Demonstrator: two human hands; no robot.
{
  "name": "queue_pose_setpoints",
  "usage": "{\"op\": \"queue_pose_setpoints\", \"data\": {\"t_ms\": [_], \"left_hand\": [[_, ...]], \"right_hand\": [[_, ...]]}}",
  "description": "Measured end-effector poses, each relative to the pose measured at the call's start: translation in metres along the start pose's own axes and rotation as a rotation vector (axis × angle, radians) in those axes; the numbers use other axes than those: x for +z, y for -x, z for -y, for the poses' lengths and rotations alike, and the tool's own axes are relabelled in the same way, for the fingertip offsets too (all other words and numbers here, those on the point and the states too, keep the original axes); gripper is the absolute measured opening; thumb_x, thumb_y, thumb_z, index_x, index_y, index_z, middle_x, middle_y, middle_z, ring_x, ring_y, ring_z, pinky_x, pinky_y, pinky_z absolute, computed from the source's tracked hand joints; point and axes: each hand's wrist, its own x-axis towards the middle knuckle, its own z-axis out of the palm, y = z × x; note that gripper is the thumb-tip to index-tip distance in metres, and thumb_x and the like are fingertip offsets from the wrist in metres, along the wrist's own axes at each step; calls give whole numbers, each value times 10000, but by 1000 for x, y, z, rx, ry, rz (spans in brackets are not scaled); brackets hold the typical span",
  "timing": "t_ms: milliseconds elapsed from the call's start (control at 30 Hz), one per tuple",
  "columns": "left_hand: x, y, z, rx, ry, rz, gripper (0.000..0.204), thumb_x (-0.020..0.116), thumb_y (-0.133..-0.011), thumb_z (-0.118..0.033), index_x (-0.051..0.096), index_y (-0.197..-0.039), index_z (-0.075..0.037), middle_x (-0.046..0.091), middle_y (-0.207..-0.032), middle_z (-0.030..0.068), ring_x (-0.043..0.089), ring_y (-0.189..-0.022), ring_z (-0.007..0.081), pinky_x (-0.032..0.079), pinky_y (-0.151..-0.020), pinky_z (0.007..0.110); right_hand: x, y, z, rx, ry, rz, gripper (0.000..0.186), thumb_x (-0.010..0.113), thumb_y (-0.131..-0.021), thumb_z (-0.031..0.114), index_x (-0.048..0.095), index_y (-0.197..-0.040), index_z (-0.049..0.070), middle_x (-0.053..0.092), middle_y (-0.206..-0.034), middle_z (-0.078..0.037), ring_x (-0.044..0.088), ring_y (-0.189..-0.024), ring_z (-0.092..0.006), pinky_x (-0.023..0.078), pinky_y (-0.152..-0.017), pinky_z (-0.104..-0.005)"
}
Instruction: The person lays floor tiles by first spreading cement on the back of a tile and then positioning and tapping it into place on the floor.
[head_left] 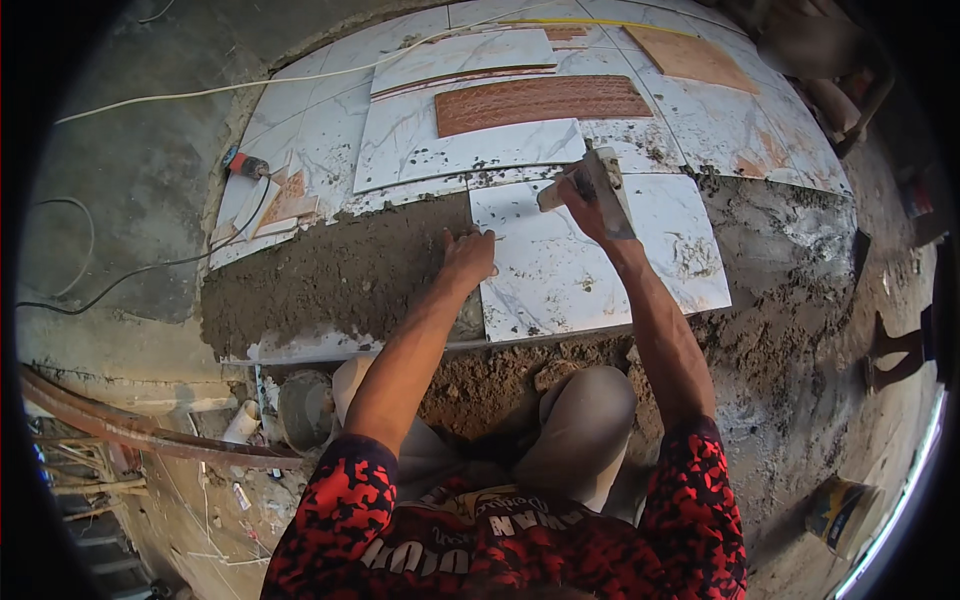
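A white marble-patterned floor tile [640, 290], spotted with mortar, lies before me. At its left edge rests my left hand [468, 256], fingers apart and touching the edge, gripping nothing that I can see. My right hand [584, 208] is closed around the handle of a flat metal plastering trowel [610, 190], held over the tile's upper part with its blade tilted up. Left of the tile spreads a bed of wet grey mortar [340, 265]; more rough mortar [780, 235] lies to its right.
Stacked tiles [410, 145] and a brown tile, back up [540, 105], lie beyond. A red-and-black power tool [246, 164] with a dark cord sits at left near tile offcuts [285, 205]. Loose soil [480, 400] lies by my knees. A bucket [843, 515] stands lower right.
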Motion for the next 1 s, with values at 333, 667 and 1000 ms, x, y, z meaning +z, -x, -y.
{"op": "queue_pose_setpoints", "data": {"t_ms": [333,667,1000], "left_hand": [[-3,0,3,15,2,4,590,768,-740,-258,522,-1235,-51,537,-1285,209,500,-1222,372,182,-1067,669],[0,-1,3,-4,-10,14,643,766,-703,-246,495,-1260,-73,479,-1362,202,448,-1282,338,160,-1089,650],[3,-4,6,-7,-36,12,647,768,-712,-258,490,-1270,-86,564,-1272,170,484,-1243,336,182,-1086,632]], "right_hand": [[-24,21,10,98,68,8,205,657,-811,153,583,-922,-3,612,-731,-129,600,-649,-234,488,-621,-342],[-94,59,-18,-15,236,-188,476,682,-813,82,487,-1226,-53,610,-769,-99,581,-671,-192,478,-605,-336],[-188,68,-51,155,273,-291,144,647,-801,102,599,-906,17,577,-687,-38,534,-614,-125,452,-573,-301]]}}
